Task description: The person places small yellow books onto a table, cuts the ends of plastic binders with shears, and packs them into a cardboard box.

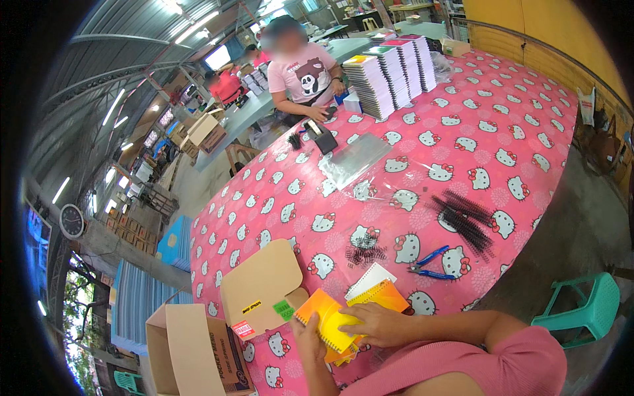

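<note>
Head view, left hand (308,338) and right hand (375,323) holding one orange-yellow notebook (325,309), two coil piles (464,221)

- The held notebook (318,309) had a smooth orange-and-yellow card cover with slight sheen.
- The tablecloth (489,158) looked like pink plastic, slick and shiny.
- The clear sheet (362,158) was glossy, see-through plastic.
- The pliers (434,273) had smooth blue plastic-looking grips.
- The open box (185,346) was matt brown cardboard.
- The stool (584,305) was smooth green plastic.
</note>
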### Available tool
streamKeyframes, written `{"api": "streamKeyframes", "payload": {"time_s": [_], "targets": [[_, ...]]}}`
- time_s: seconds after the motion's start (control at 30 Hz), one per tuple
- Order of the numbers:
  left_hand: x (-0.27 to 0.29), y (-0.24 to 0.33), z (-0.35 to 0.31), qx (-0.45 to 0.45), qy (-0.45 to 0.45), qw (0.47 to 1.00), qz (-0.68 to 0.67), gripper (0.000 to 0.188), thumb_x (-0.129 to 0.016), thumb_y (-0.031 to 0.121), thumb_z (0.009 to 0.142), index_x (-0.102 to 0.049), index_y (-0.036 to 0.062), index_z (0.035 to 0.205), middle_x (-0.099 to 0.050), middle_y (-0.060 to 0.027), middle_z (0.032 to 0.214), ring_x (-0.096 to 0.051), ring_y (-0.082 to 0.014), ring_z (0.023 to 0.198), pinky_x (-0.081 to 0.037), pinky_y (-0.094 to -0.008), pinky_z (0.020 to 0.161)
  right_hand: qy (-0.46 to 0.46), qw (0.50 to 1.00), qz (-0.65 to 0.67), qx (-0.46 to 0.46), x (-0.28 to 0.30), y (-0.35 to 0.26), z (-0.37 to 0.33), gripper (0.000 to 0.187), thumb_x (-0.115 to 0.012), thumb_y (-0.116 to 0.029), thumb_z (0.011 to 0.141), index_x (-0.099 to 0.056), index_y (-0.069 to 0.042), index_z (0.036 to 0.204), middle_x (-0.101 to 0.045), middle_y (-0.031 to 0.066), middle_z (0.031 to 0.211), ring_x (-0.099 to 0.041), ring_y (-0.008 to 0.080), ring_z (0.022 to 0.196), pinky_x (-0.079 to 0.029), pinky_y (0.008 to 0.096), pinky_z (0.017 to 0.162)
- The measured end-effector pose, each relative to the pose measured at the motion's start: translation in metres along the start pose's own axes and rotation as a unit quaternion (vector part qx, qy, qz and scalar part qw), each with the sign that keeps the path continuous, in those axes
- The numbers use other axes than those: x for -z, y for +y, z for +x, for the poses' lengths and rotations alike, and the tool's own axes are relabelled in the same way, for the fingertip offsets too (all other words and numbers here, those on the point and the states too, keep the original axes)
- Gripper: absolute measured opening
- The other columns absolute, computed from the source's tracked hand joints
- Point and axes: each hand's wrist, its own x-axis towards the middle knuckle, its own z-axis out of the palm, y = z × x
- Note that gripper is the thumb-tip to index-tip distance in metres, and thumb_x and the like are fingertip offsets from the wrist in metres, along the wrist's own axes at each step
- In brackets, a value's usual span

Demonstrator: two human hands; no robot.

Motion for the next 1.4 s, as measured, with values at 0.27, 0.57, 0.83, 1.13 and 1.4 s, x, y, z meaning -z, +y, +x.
{"api": "streamKeyframes", "payload": {"time_s": [0.27,0.57,0.83,1.13,1.4], "targets": [[0.132,-0.090,0.009,-0.075,0.094,0.921,0.371,0.034,-0.066,0.014,0.077,-0.044,-0.0001,0.099,-0.055,-0.0169,0.099,-0.055,-0.0292,0.090,-0.045,-0.0405,0.079,0.009,0.991,-0.109,-0.082,-0.005,0.043,-0.032,0.048,-0.066,-0.024,0.073,-0.055,-0.002,0.114,-0.048,0.0192,0.124,-0.047,0.0335,0.113,-0.037,0.0457,0.095],[0.131,-0.112,0.015,-0.088,0.074,0.916,0.385,0.046,-0.058,0.005,0.077,-0.040,-0.0022,0.119,-0.049,-0.0147,0.108,-0.048,-0.0218,0.104,-0.040,-0.0336,0.091,0.204,0.958,0.082,-0.182,0.052,0.059,0.021,0.073,-0.065,-0.023,0.081,-0.026,-0.002,0.139,-0.050,0.0202,0.123,-0.051,0.0329,0.111,-0.039,0.0380,0.095],[0.119,-0.076,-0.001,-0.011,0.085,0.981,0.172,0.049,-0.067,0.008,0.078,-0.043,0.0017,0.120,-0.050,-0.0070,0.107,-0.050,-0.0158,0.095,-0.042,-0.0293,0.086,0.123,0.948,0.081,-0.282,0.119,0.075,0.040,0.068,-0.066,-0.028,0.080,-0.035,-0.005,0.136,-0.059,0.0159,0.110,-0.058,0.0191,0.085,-0.047,0.0302,0.076],[0.067,-0.051,-0.011,-0.020,0.157,0.969,0.188,0.049,-0.066,0.004,0.079,-0.041,0.0015,0.122,-0.045,-0.0101,0.118,-0.047,-0.0187,0.107,-0.041,-0.0302,0.091,0.067,0.915,0.050,-0.394,0.002,0.093,-0.038,0.051,-0.069,-0.033,0.075,-0.054,0.000,0.111,-0.050,0.0200,0.119,-0.045,0.0318,0.115,-0.039,0.0389,0.093],[0.033,-0.035,-0.018,-0.128,0.188,0.925,0.304,0.054,-0.064,0.006,0.080,-0.037,0.0031,0.127,-0.042,-0.0112,0.121,-0.045,-0.0203,0.109,-0.042,-0.0309,0.089,0.069,0.914,0.098,-0.388,0.012,0.095,-0.041,0.044,-0.072,-0.021,0.071,-0.054,0.000,0.105,-0.059,0.0193,0.100,-0.058,0.0321,0.096,-0.045,0.0378,0.083]]}}
